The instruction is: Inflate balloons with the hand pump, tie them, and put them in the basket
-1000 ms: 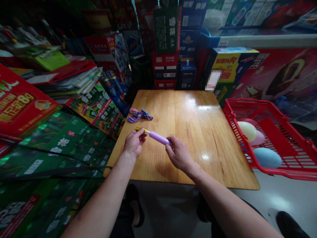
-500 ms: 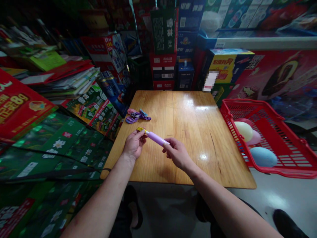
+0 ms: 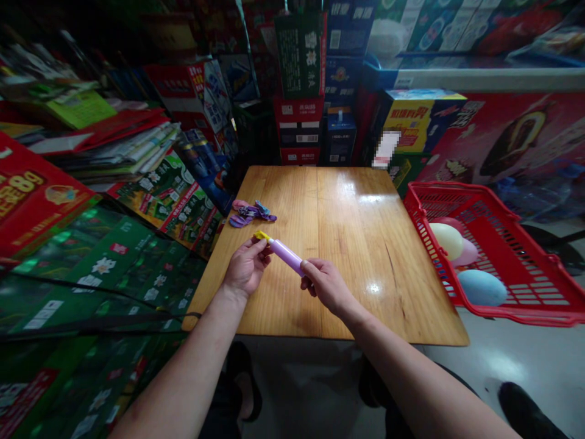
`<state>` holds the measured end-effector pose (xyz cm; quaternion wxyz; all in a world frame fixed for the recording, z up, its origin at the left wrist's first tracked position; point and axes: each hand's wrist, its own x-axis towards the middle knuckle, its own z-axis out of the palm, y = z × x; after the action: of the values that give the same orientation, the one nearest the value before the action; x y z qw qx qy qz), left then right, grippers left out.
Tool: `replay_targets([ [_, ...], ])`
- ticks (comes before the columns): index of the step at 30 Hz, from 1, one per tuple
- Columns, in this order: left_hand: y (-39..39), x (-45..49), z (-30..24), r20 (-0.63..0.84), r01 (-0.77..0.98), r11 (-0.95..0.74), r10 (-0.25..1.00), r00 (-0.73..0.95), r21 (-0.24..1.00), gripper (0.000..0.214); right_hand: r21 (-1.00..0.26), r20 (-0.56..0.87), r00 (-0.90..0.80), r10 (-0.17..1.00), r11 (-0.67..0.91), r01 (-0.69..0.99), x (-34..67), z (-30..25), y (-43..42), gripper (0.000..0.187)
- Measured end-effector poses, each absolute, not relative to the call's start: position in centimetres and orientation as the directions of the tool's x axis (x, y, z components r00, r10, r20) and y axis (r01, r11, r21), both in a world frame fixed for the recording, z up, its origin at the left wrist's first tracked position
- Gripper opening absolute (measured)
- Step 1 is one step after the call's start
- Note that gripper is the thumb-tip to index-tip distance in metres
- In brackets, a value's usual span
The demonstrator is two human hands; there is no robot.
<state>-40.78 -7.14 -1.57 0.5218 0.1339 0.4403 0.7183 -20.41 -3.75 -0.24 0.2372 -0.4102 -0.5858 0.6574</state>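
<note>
**Surroundings:** stacked printed drink cartons are ranged behind the table, and flattened red-and-green cardboard packaging is heaped along its left side.

**Table:** a honey-coloured wooden plank table is set at the centre of the view.

**Basket:** a red plastic mesh basket is placed just beside the table's right edge.

**Inflated balloons:** cream, pink and pale blue inflated balloons are lying in the basket.

**Loose balloons:** a small heap of uninflated pink, purple and blue balloons is left on the tabletop, beyond the hands.

**Pump:** a lilac plastic balloon hand pump is held diagonally over the table, between both hands.

**Left hand:** the left hand is curled, its fingers closed around the pump's yellow nozzle.

**Right hand:** the right hand is nearly closed, the pump's lilac end being pinched between thumb and fingers.
</note>
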Motion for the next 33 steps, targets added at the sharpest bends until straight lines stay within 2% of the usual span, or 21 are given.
replay_targets([
  [8, -7.3, -40.7, -1.5, -0.327, -0.706, -0.024, 0.874, -0.359, 0.708, 0.018, -0.971, -0.234, -0.56, 0.794, -0.162, 0.176, -20.4, -0.8, -3.8, 0.035],
  [16, -7.3, -40.6, -1.1, -0.357, -0.713, -0.024, 0.854, -0.379, 0.7, 0.015, -0.972, -0.213, -0.492, 0.844, -0.133, 0.192, -20.5, -0.7, -3.9, 0.026],
  [24, -7.3, -40.7, -1.5, -0.315, -0.699, -0.059, 0.863, -0.394, 0.713, 0.016, -0.971, -0.182, -0.465, 0.866, -0.083, 0.225, -20.4, -1.5, -3.7, 0.023],
  [33, -7.2, -40.8, -1.3, -0.35, -0.738, -0.053, 0.856, -0.381, 0.672, 0.012, -0.97, -0.241, -0.475, 0.847, -0.202, 0.133, -20.4, -1.0, -3.7, 0.024],
])
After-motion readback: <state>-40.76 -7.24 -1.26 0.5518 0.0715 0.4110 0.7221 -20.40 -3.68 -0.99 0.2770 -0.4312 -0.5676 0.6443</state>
